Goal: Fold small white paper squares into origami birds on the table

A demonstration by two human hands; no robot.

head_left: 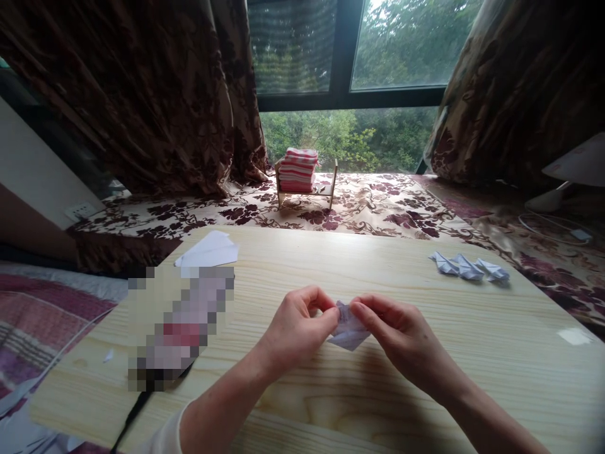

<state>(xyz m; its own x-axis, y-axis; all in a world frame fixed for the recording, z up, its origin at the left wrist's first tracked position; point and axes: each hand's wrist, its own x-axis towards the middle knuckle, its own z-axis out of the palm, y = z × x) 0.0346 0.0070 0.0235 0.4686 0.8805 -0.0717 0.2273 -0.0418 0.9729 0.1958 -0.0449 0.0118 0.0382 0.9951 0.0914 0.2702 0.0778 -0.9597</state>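
A small folded piece of white paper [350, 337] is held between my two hands, just above the wooden table [302, 258]. My left hand [302, 321] pinches its left side between thumb and fingers. On the opposite side, the thumb and fingers of my right hand [394, 325] grip the upper right part. The paper has a pointed lower edge and faint creases; the fingers cover part of it. Toward the back right of the table lie several folded paper pieces [469, 267] in a row.
White paper sheets [210, 249] rest at the table's back left. A blurred-out object with a black strap [137, 410] lies in front of them. Beyond the table, a small rack [333, 186] holds folded red-and-white striped cloths [297, 170]. A lamp [576, 161] stands at the right.
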